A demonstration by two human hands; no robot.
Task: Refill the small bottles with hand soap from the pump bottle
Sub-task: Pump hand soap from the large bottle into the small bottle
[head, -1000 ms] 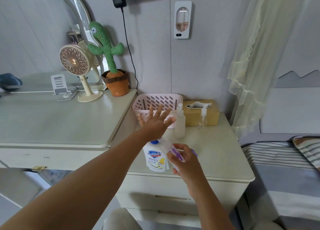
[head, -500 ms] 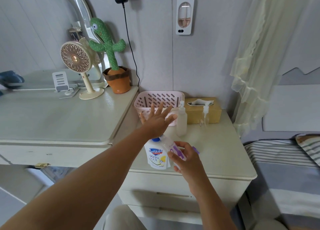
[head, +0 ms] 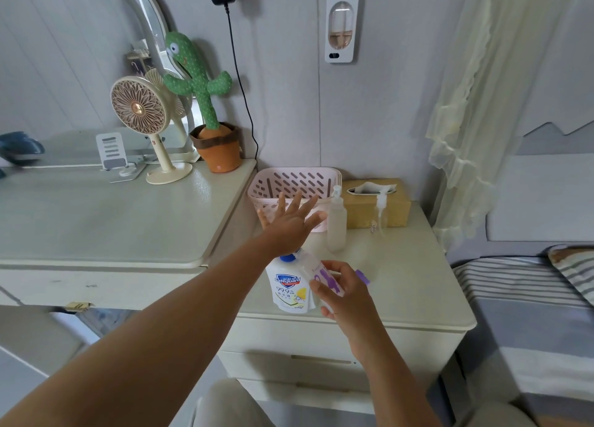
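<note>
A white hand soap pump bottle (head: 288, 287) with a blue top stands near the front of the nightstand (head: 401, 285). My left hand (head: 291, 222) lies flat over its pump, palm down, fingers spread. My right hand (head: 342, 293) is shut on a small clear bottle with purple print (head: 316, 270), tilted with its mouth up against the pump. Further back stand a frosted small pump bottle (head: 336, 224) and a clear small pump bottle (head: 381, 216).
A pink slotted basket (head: 295, 181) and a tan tissue box (head: 376, 201) sit at the back by the wall. To the left, a higher dresser (head: 96, 221) carries a desk fan (head: 141, 118) and a cactus toy in a pot (head: 205, 105). A striped bed (head: 527, 301) lies right.
Both hands hold nearly the same pose over the pump bottle and the small bottle; only the camera view has shifted slightly.
</note>
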